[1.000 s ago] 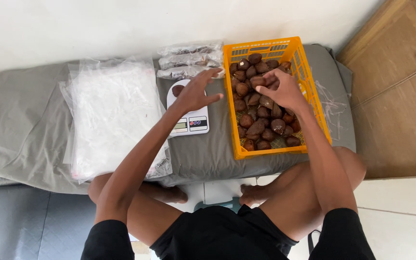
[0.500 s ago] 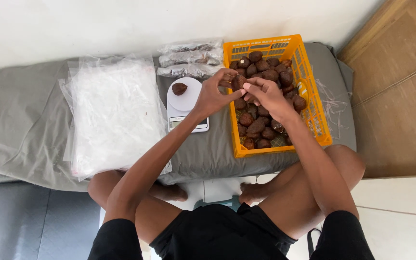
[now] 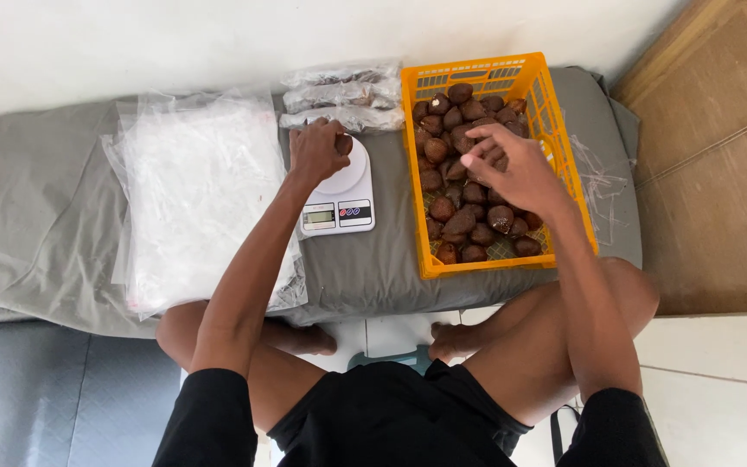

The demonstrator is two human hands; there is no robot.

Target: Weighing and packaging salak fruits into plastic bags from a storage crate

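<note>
The person is sitting at the near edge of a grey mattress, weighing out brown scaly fruits. The left hand is resting over the round white platform of a small digital kitchen scale near the middle of the mattress, fingers curled around one brown fruit that is touching or just above the platform; I cannot tell whether the fruit is already let go. The right hand is hovering inside the orange plastic crate toward the right edge of the mattress, fingers loosely bent over the heap of fruits; whether it is gripping one is hidden by its own fingers.

Judging by this, the step in hand is loading the scale one fruit at a time, and it looks early, since the platform is showing little besides that single fruit. The next move calls for the left hand to be opening and clearing the platform so the display can be read, while the right hand is closing on another fruit.

A stack of clear plastic bags is lying to the left of the scale, and three filled bags are lined up along the far edge behind it.
</note>
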